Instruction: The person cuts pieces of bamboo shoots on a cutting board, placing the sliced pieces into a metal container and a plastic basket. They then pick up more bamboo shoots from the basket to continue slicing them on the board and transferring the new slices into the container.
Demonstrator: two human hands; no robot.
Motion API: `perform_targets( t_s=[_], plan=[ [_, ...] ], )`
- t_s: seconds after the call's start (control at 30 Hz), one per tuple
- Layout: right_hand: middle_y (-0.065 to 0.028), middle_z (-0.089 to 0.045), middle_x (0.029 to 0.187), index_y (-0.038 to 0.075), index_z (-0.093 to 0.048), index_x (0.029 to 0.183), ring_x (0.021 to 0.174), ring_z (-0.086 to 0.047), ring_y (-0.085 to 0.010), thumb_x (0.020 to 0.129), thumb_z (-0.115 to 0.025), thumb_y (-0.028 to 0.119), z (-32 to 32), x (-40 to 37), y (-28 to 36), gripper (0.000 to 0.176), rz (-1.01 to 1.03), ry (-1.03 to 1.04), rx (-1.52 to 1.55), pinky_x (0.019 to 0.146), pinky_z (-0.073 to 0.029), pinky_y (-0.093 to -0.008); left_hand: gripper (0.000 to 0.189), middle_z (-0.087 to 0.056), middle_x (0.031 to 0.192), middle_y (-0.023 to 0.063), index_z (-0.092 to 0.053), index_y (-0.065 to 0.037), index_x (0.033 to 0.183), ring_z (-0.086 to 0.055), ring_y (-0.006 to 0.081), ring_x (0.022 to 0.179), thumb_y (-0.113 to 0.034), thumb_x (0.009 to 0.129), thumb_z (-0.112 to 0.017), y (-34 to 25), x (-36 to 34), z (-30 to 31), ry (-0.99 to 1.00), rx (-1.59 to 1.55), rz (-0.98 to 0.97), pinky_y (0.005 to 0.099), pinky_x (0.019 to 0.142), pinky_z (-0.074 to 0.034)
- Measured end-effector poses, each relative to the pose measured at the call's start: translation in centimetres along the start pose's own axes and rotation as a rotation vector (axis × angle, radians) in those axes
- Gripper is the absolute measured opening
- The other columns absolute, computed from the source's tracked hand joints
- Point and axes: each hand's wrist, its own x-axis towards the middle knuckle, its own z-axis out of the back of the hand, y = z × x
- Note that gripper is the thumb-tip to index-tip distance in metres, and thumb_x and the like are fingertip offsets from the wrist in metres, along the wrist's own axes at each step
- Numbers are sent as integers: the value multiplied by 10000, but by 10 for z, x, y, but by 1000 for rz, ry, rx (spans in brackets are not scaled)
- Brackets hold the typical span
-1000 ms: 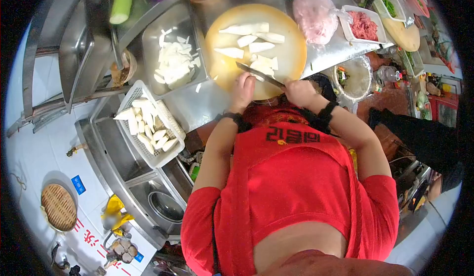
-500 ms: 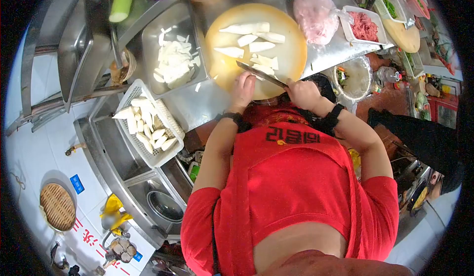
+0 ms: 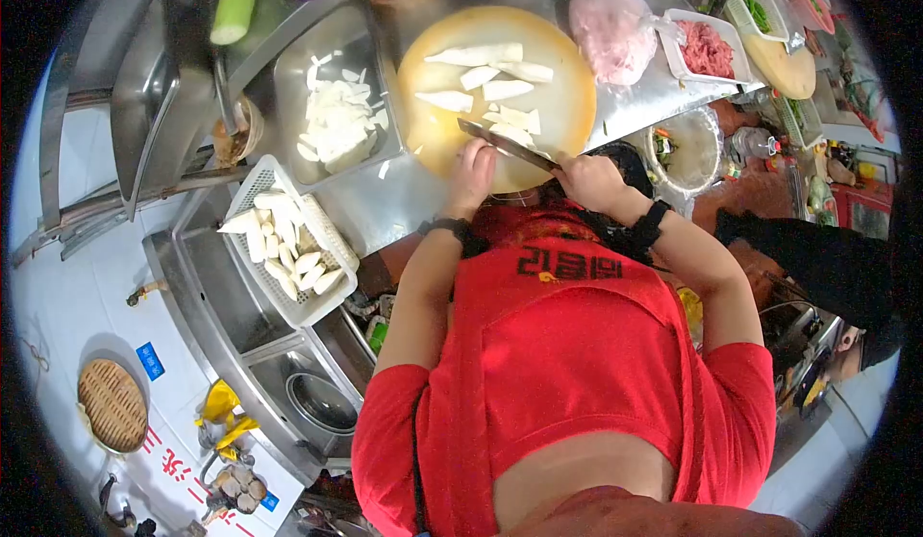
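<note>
My right hand [image 3: 588,181] is wrapped round the handle of a knife [image 3: 510,145], whose blade lies slantwise over the near part of a round yellow cutting board [image 3: 577,104]. Just left of the blade, my left hand [image 3: 473,170] rests on the board's near edge with its fingers together; what is under the fingertips is hidden. Beyond the knife lie cut white pieces [image 3: 514,119], and farther back several long peeled white vegetables [image 3: 473,54].
Left of the board, a metal tray [image 3: 288,104] holds white slices. A white basket [image 3: 336,292] of peeled pieces sits by the sink [image 3: 226,277]. Back right are a pink bag [image 3: 612,32] and minced meat [image 3: 707,49]. A dark-sleeved person's arm [image 3: 817,268] shows at right.
The dark-sleeved arm at the right has shifted slightly. My hands and the knife stay almost in the same place.
</note>
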Motion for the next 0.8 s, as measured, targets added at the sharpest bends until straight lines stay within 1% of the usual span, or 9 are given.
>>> perform_targets(
  t_s=[0.07, 0.17, 0.3, 0.4, 0.47, 0.5, 0.57, 0.67, 0.8],
  plan=[
    [-177, -597, 608, 14, -515, 957, 547, -611, -330, 875, -495, 272, -3, 0, 1, 272, 4, 1, -42, 485, -483, -435, 152, -541, 1001, 83, -568, -73, 902, -539, 297, 901, -79, 768, -640, -1, 2, 2, -2, 5, -6, 387, 762, -457],
    [-169, -618, 643, 17, -525, 939, 561, -623, -319, 860, -478, 249, -1, 1, 7, 249, -41, 40, -34, 497, -497, -423, 150, -548, 990, 81, -570, -73, 898, -543, 298, 895, -81, 767, -643, -1, 2, 2, 2, 18, 4, 388, 755, -461],
    [-169, -620, 643, 18, -526, 936, 558, -625, -315, 862, -474, 244, -16, 13, 7, 243, -48, 15, -22, 490, -496, -420, 154, -553, 977, 81, -571, -76, 899, -547, 299, 891, -80, 765, -645, -4, 3, 2, -17, 5, 4, 392, 746, -465],
    [-178, -624, 667, 19, -527, 941, 598, -631, -328, 872, -461, 261, -19, 22, 5, 260, -39, -10, -11, 528, -503, -425, 155, -530, 994, 103, -569, -51, 918, -545, 305, 878, -56, 773, -623, -5, 5, 7, 5, 2, 2, 390, 732, -465],
    [-191, -628, 700, 13, -530, 936, 646, -632, -346, 881, -450, 282, -15, 21, 2, 285, -51, 38, 15, 577, -505, -437, 172, -530, 997, 109, -568, -48, 925, -546, 309, 879, -54, 765, -633, -5, 6, 8, 29, 10, 5, 391, 731, -465],
    [-191, -628, 700, 13, -530, 936, 646, -632, -346, 881, -450, 282, -9, 19, 3, 285, -49, 35, 13, 577, -505, -437, 172, -530, 997, 109, -568, -48, 925, -546, 309, 879, -54, 765, -633, -5, 7, 8, 26, 11, 4, 391, 731, -465],
    [-202, -627, 723, 11, -536, 930, 680, -628, -361, 885, -444, 303, 2, 10, 7, 310, -91, 72, 75, 610, -501, -451, 176, -534, 993, 114, -570, -47, 929, -551, 312, 864, -52, 764, -632, -5, 4, 6, -14, -2, 1, 394, 722, -466],
    [-212, -608, 675, 17, -528, 935, 645, -613, -374, 879, -480, 301, 6, 0, 7, 293, -71, 52, 73, 583, -487, -474, 154, -538, 985, 109, -573, -48, 905, -557, 312, 841, -52, 763, -633, 0, 1, 0, -32, -3, -5, 395, 708, -468],
    [-208, -604, 661, 11, -527, 919, 637, -614, -371, 874, -488, 291, 8, -3, 6, 286, -58, 35, 65, 573, -487, -472, 125, -544, 975, 100, -576, -51, 872, -563, 306, 831, -50, 761, -633, -2, 2, 2, -19, -2, 6, 397, 702, -469]
  ],
)
